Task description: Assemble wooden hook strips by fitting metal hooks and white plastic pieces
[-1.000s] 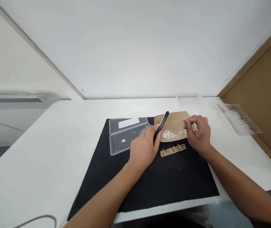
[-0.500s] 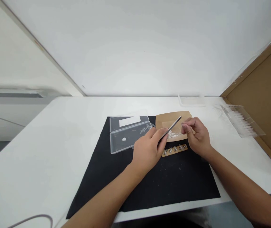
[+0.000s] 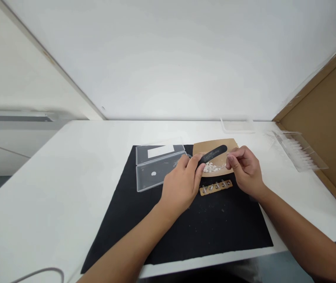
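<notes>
The left hand point(image 3: 179, 181) grips a black file point(image 3: 216, 152), its blade slanting up to the right—the rounded tip near the pinched fingertips of the right hand point(image 3: 247, 173) (anything between them is too small to make out). Behind lies a brown paper point(image 3: 215, 144) with white bits point(image 3: 212, 168) heaped along its near side. Just in front, on the black mat point(image 3: 209, 232), sits a tan strip point(image 3: 216, 190) bearing a row of small clear pieces. An open clear case point(image 3: 148, 180) lies left of the paper, partly hidden by the left hand. Farther right, on the white tabletop point(image 3: 53, 188)—a clear box point(image 3: 302, 154), near a cardboard wall point(image 3: 329, 106).
</notes>
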`<state>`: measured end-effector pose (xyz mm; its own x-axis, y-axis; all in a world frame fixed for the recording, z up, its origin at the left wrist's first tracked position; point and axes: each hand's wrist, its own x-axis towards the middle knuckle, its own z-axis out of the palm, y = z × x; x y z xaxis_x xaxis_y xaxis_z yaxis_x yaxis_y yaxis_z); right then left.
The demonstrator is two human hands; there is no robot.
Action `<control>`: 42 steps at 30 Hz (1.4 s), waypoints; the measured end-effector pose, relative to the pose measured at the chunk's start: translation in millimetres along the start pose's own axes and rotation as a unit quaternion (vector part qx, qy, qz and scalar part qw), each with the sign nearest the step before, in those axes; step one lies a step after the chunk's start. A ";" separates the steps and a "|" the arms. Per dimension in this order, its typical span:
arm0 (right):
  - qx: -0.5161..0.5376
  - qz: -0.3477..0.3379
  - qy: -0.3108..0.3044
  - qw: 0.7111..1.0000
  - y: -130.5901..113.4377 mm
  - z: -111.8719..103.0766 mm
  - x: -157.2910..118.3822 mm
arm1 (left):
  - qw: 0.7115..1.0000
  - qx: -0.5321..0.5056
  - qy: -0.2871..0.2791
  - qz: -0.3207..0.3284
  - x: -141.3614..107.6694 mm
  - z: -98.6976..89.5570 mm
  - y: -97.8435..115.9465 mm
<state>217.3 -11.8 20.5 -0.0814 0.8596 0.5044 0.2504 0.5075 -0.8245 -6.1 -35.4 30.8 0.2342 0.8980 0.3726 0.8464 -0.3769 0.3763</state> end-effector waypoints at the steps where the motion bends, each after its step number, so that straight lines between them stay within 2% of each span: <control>1: -0.006 -0.003 -0.001 1.000 0.3 -0.1 -0.3 | 1.000 0.012 0.003 0.001 0.0 0.7 0.1; 4: -0.042 -0.018 -0.007 0.999 1.6 -0.7 -1.4 | 0.999 0.034 0.013 0.016 -0.9 4.2 0.8; 8: -0.137 -0.033 0.015 0.990 3.1 -2.0 -2.2 | 0.997 0.030 0.043 0.052 -1.7 6.1 1.8; 14: -0.220 -0.072 0.015 0.973 3.5 -1.4 0.2 | 0.991 -0.065 0.050 0.104 -1.4 7.2 0.2; 21: -0.332 -0.130 0.032 0.934 2.5 7.9 4.2 | 0.983 -0.087 0.091 0.137 -6.6 15.2 1.6; 28: -0.355 -0.170 -0.016 0.919 -1.6 16.4 5.7 | 0.977 -0.108 0.114 0.144 -2.4 14.5 1.4; 33: -0.368 -0.158 0.031 0.916 -1.4 17.9 9.3 | 0.981 -0.110 0.097 0.126 -1.1 11.8 3.6; 39: -0.346 -0.158 -0.032 0.924 0.0 19.5 10.0 | 0.980 -0.100 0.110 0.131 -1.8 12.3 1.7; 42: -0.349 -0.151 -0.003 0.925 0.4 18.8 11.4 | 0.978 -0.105 0.124 0.133 -1.4 12.0 2.1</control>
<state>198.4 -0.7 21.1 -0.2535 0.6867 0.6813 0.7771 0.5640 -0.2793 1.1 -34.7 20.9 0.2868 0.6888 0.6658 0.6483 -0.6512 0.3945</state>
